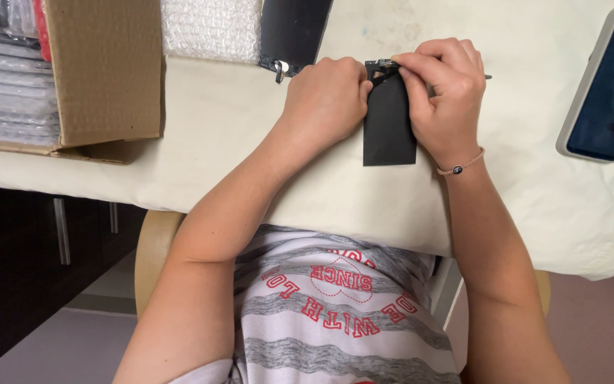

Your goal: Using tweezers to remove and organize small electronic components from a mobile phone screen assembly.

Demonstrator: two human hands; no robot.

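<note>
A black panel (389, 124) lay flat on the cloth-covered table (214, 121), long side running away from the person, between the two hands. The left hand (325, 96) rested curled against the panel's left edge near its top, fingers folded in and pressing the piece down. The right hand (445, 92) sat on the right edge, its thumb and forefinger pinched narrowly on a thin metal tool (392, 65) whose tip met the small bracket at the panel's top end; the tool's other end poked out past the knuckles. A bracelet (461, 165) circled the right wrist. A second black panel (294, 32) lay further back beside bubble wrap (211, 28). A cardboard box (101, 71) stood at the left, a blue case (605, 85) at the right.
</note>
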